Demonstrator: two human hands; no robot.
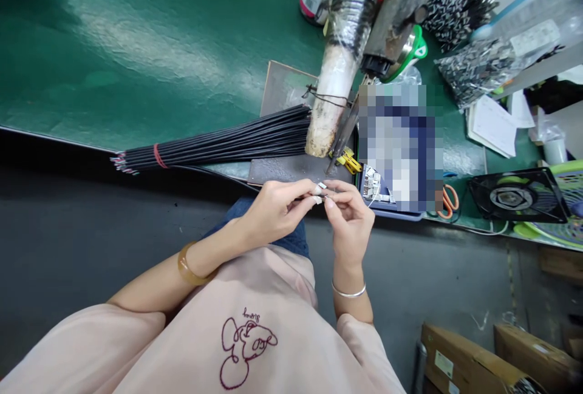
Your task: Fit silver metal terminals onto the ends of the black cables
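Note:
My left hand (276, 209) is closed in a pinch at the table's front edge, and a single black cable (228, 176) runs in behind it. My right hand (350, 218) meets it fingertip to fingertip, thumb and fingers closed on a small silvery metal connector (322, 186). The fingers cover most of the cable end and the connector. Left of the hands lies a bundle of black cables (228, 142), tied with a red band (158, 155), stripped coloured wire ends poking out. Just right of my fingers is a blue tray (410, 215) with small metal connectors (372, 181), partly blurred.
Above the hands hang a wrapped duct (334, 72) and a soldering iron (348, 127). Yellow-handled cutters (350, 161) lie below them. Orange-handled scissors (450, 201), a black fan (514, 197) and a bag of metal parts (478, 72) are to the right. Cardboard boxes (469, 357) stand on the floor.

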